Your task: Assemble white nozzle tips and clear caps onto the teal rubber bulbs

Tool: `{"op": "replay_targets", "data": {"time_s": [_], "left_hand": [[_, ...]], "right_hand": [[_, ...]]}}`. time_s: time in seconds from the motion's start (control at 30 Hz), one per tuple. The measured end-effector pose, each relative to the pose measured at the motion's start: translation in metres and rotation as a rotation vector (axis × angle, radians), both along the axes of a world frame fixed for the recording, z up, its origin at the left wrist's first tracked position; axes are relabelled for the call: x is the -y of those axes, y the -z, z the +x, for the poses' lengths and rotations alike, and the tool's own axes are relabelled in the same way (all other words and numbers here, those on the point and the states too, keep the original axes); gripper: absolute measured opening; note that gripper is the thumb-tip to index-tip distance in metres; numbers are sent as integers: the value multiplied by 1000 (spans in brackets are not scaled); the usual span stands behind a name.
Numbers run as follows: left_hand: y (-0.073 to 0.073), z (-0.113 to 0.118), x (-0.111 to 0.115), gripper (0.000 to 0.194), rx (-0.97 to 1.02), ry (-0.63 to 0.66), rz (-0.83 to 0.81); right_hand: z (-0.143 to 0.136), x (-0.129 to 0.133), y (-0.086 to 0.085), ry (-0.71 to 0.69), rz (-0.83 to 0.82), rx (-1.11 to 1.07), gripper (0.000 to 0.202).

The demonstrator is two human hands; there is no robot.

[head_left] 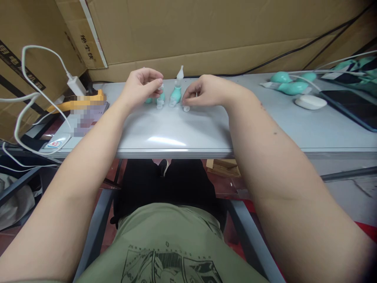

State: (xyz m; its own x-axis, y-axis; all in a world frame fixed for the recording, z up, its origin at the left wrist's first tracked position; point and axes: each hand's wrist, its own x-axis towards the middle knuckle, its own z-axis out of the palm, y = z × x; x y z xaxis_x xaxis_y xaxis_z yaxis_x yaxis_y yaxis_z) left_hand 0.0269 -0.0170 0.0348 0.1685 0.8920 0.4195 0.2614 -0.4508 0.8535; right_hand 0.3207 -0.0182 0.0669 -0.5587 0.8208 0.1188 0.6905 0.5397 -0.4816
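Observation:
My left hand [144,84] is closed, thumb and finger pinching a small clear plastic piece at the top of a teal nasal aspirator [162,95]. Beside it stands another teal nasal aspirator [176,94], upright, with a clear pointed nozzle [180,73] on top. My right hand [204,92] is bent down, its fingertips together at a small clear cap [186,109] on the table. Two more clear plastic pieces lie before the bulbs, one a small clear cup [159,104]. Part of another teal bulb [148,100] shows beneath my left hand.
Teal bulbs [290,87] lie at the right of the grey table [141,127], near a white rounded case [310,102] and a dark phone [353,106]. At left are a yellow tool [63,106], a charger [76,84] and white cables. Cardboard [206,31] stands behind.

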Motion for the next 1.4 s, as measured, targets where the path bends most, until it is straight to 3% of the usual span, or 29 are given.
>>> {"op": "replay_targets", "data": {"time_s": [0.23, 0.4, 0.6, 0.9, 1.13, 1.27, 1.4], "left_hand": [[-1, 1, 2, 23, -39, 0, 33], [1, 0, 0, 23, -58, -16, 22], [4, -4, -5, 19, -167, -18, 39], [5, 1, -2, 29, 84, 4, -13], [3, 1, 2, 25, 130, 39, -9], [5, 1, 0, 23, 121, 38, -15], [6, 0, -3, 22, 99, 12, 1]], "right_hand": [[-15, 2, 6, 13, 36, -13, 7], [-17, -7, 12, 23, 82, 41, 14], [-10, 0, 4, 73, 63, 80, 20], [-15, 8, 4, 155, 104, 156, 6], [-5, 7, 0, 245, 170, -62, 26], [0, -3, 7, 237, 201, -104, 27], [-3, -7, 16, 263, 250, -78, 47]]}}
